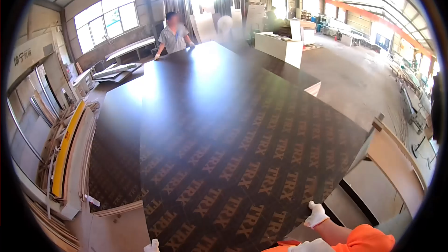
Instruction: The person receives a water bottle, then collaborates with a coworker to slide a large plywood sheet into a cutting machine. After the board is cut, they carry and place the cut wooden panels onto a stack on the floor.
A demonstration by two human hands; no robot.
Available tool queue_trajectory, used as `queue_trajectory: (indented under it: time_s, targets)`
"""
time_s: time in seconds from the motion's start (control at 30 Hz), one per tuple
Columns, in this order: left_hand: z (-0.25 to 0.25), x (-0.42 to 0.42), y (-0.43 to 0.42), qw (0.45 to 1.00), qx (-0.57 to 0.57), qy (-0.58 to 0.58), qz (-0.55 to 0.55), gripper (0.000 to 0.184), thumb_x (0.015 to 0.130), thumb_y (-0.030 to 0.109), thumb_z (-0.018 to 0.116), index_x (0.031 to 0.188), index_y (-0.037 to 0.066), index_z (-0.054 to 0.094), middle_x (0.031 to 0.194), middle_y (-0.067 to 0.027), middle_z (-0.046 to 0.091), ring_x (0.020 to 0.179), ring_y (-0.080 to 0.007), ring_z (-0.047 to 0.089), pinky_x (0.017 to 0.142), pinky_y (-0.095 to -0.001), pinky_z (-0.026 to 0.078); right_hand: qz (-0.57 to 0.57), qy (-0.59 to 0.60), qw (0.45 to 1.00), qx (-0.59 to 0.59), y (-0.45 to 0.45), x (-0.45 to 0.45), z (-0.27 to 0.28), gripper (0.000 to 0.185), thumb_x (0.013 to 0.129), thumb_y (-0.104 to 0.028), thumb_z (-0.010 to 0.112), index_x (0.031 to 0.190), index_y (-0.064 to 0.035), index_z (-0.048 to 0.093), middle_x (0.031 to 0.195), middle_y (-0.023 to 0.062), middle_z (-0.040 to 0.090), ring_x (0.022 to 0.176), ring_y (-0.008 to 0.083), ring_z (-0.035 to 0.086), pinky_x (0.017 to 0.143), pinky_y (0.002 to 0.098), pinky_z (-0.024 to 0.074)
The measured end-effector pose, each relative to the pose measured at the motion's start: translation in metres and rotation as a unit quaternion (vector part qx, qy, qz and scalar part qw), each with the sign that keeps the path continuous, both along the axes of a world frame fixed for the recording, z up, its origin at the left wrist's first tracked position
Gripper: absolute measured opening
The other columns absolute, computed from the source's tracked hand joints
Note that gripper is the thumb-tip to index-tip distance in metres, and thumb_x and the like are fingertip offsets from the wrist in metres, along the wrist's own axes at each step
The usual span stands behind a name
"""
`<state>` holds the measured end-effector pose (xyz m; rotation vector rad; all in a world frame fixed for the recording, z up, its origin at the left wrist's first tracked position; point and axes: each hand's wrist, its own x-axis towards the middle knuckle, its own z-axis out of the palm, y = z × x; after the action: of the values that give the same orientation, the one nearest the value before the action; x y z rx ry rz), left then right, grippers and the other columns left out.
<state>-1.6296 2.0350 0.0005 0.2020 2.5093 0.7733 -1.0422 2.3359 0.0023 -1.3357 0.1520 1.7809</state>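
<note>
A large dark brown plywood sheet (238, 158), printed all over with "TRX", stretches away in front of me. My right hand (316, 214), in a white glove, grips its near right edge. At the near left corner, my left hand (151, 246) is also gloved in white and holds the edge; the bottom of the view cuts most of it off. Across the sheet stands a person (173, 37) in a grey shirt, with gloved hands at the far edge. Another dark sheet (112, 158) shows beneath on the left.
A yellow-edged rail (67, 151) and stacked boards run along the left. To the right stands a wooden frame (396, 158) with pale panels close to my right arm. A white cabinet (280, 49) is farther back, beside a grey floor (345, 81).
</note>
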Motion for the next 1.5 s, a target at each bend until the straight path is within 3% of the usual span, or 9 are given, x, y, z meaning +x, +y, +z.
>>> queue_trajectory:
  time_s: [0.3, 0.47, 0.57, 0.67, 0.77, 1.07, 1.17, 1.33, 1.5]
  targets:
    - [-0.015, -0.042, 0.278, 0.993, -0.097, 0.047, 0.042, 0.088, 0.103, 0.076, 0.046, 0.109, -0.006, 0.075, 0.093, -0.0175, 0.075, 0.086, -0.0354, 0.072, 0.076, -0.05, 0.055, 0.057, -0.007, 0.995, -0.085, 0.289, -0.036, -0.125, 0.035, 0.114, -0.027, 0.045, 0.134, -0.0054, 0.063, 0.137, 0.0097, 0.071, 0.119, 0.0336, 0.068, 0.1, 0.045, 0.0539]
    - [-0.005, -0.055, 0.441, 0.98, -0.185, 0.055, 0.047, 0.088, 0.104, 0.077, 0.043, 0.109, -0.005, 0.076, 0.091, -0.0179, 0.076, 0.087, -0.0369, 0.074, 0.073, -0.0525, 0.055, 0.232, -0.094, 0.968, 0.026, 0.423, -0.013, -0.319, 0.029, 0.11, -0.026, 0.057, 0.13, -0.0061, 0.065, 0.122, 0.0098, 0.074, 0.104, 0.0309, 0.069, 0.09, 0.0467, 0.0541]
    - [-0.021, -0.079, 0.539, 0.965, -0.243, 0.094, 0.029, 0.088, 0.106, 0.075, 0.038, 0.12, -0.004, 0.075, 0.106, -0.0197, 0.078, 0.098, -0.0384, 0.074, 0.084, -0.0503, 0.057, 0.056, 0.074, 0.989, -0.115, 0.531, -0.056, -0.249, 0.032, 0.113, -0.03, 0.052, 0.131, -0.0082, 0.067, 0.138, 0.0079, 0.071, 0.118, 0.0329, 0.066, 0.105, 0.0513, 0.0491]
    - [0.012, -0.086, 0.418, 0.972, -0.225, -0.02, 0.065, 0.089, 0.106, 0.075, 0.038, 0.135, -0.003, 0.07, 0.13, -0.0217, 0.074, 0.118, -0.0414, 0.07, 0.097, -0.05, 0.055, 0.117, -0.101, 0.971, -0.184, 0.403, -0.062, -0.217, 0.034, 0.11, -0.032, 0.058, 0.133, -0.0069, 0.066, 0.142, 0.0073, 0.068, 0.128, 0.0301, 0.063, 0.113, 0.0507, 0.0456]
    - [0.022, -0.075, 0.464, 0.968, -0.248, -0.022, 0.03, 0.091, 0.105, 0.075, 0.039, 0.146, -0.002, 0.062, 0.145, -0.0222, 0.066, 0.134, -0.042, 0.061, 0.108, -0.0496, 0.05, 0.065, -0.029, 0.97, -0.234, 0.436, -0.058, -0.23, 0.033, 0.109, -0.034, 0.063, 0.128, -0.0077, 0.066, 0.118, 0.0125, 0.071, 0.098, 0.0228, 0.063, 0.086, 0.0399, 0.0524]
    - [-0.066, -0.15, 0.518, 0.955, -0.211, -0.184, -0.094, 0.11, 0.094, 0.075, 0.064, 0.165, -0.003, 0.033, 0.169, -0.0244, 0.038, 0.157, -0.0409, 0.036, 0.128, -0.0469, 0.033, 0.026, -0.236, 0.963, -0.129, 0.468, -0.136, -0.144, 0.039, 0.108, -0.032, 0.065, 0.132, -0.0011, 0.066, 0.131, 0.0138, 0.071, 0.113, 0.0306, 0.065, 0.099, 0.0468, 0.0523]
    - [-0.109, -0.185, 0.48, 0.962, -0.232, -0.053, -0.132, 0.078, 0.094, 0.043, 0.078, 0.149, -0.006, 0.055, 0.143, -0.0269, 0.066, 0.131, -0.0442, 0.063, 0.111, -0.0444, 0.049, 0.401, -0.569, 0.702, -0.153, 0.459, -0.166, -0.1, 0.073, 0.09, -0.043, 0.082, 0.132, 0.0118, 0.061, 0.123, 0.0354, 0.07, 0.108, 0.0453, 0.07, 0.096, 0.0511, 0.0534]
    - [-0.162, -0.179, 0.452, 0.996, 0.03, 0.002, -0.08, 0.082, 0.099, 0.044, 0.075, 0.157, -0.006, 0.045, 0.155, -0.025, 0.056, 0.138, -0.0402, 0.056, 0.119, -0.0424, 0.041, 0.321, -0.781, 0.518, 0.137, 0.459, -0.299, -0.049, 0.072, 0.079, -0.026, 0.085, 0.138, 0.0033, 0.055, 0.137, 0.0257, 0.062, 0.132, 0.0447, 0.056, 0.11, 0.0496, 0.0477]
    - [-0.152, -0.172, 0.454, 0.994, 0.056, -0.012, -0.098, 0.085, 0.103, 0.057, 0.067, 0.158, -0.003, 0.044, 0.157, -0.0212, 0.056, 0.135, -0.0365, 0.058, 0.118, -0.0416, 0.042, 0.403, -0.816, 0.359, 0.208, 0.412, -0.408, -0.119, 0.074, 0.1, -0.036, 0.061, 0.157, 0.007, 0.043, 0.166, 0.0304, 0.037, 0.157, 0.0475, 0.03, 0.132, 0.0579, 0.0152]
